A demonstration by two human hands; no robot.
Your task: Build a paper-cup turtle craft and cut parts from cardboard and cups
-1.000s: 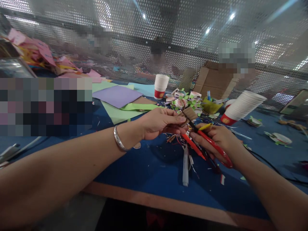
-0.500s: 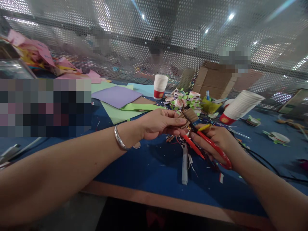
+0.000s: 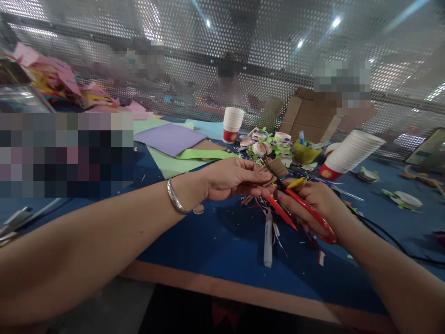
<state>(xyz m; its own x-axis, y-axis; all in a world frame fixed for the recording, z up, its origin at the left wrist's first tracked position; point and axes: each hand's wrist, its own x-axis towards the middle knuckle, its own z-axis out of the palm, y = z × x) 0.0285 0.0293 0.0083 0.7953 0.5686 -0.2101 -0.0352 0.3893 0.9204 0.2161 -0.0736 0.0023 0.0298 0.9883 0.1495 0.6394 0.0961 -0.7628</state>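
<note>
The left hand (image 3: 229, 180) pinches a small piece of cardboard (image 3: 277, 168) at its fingertips. Just to the right, the scissors (image 3: 309, 208) slant up-left, their blades meeting this cardboard; the right hand (image 3: 322, 197) has fingers curled around the red handle.

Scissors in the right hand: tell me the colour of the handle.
The scissors handle is red; it shows in the head view, the only one here.
</note>
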